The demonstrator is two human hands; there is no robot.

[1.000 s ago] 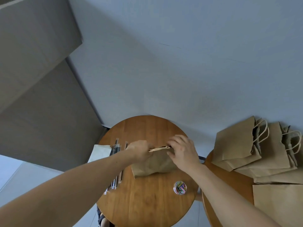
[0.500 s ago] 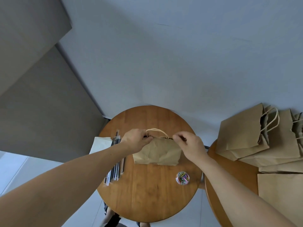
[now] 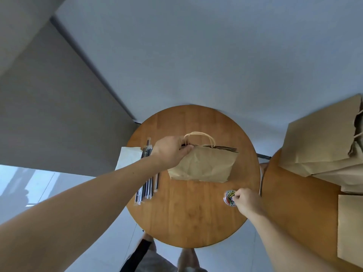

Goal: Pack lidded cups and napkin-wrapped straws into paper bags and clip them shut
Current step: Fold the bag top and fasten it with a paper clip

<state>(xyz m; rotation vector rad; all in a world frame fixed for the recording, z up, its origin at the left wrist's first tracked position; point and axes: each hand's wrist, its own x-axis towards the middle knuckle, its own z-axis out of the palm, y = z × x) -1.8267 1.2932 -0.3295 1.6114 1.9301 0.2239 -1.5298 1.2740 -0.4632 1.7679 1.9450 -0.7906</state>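
Two hands, two separate jobs. The left hand (image 3: 170, 152) reaches out over the round table (image 3: 188, 218) with the arm nearly straight, and it's pinching the top left corner of the brown paper bag (image 3: 202, 165), thumb on the near side and fingers curled over the folded top. The bag stands on the far middle of the table, with its top edge pressed flat and its twine handle (image 3: 200, 135) looping up behind the knuckles.

The right hand (image 3: 248, 200) is pulled back nearer the body, wrist bent, with its curled fingertips down in the little tub of coloured paper clips (image 3: 228, 198). I honestly can't tell if it has a clip pinched or is just touching the pile.

Room-wise: the tub sits close to the right rim. A bundle of wrapped straws (image 3: 147, 173) lies along the left side under the left forearm, with its near ends almost at the edge. White napkins (image 3: 128, 157) hang past the left rim beside them. The near half of the table is bare wood, so that's the open space. A second table (image 3: 294, 203) stands just beside the first on the right, with only a thin gap between them. It carries a stack of brown bags (image 3: 318, 142) at the far end and one flat bag (image 3: 349, 228) nearer.
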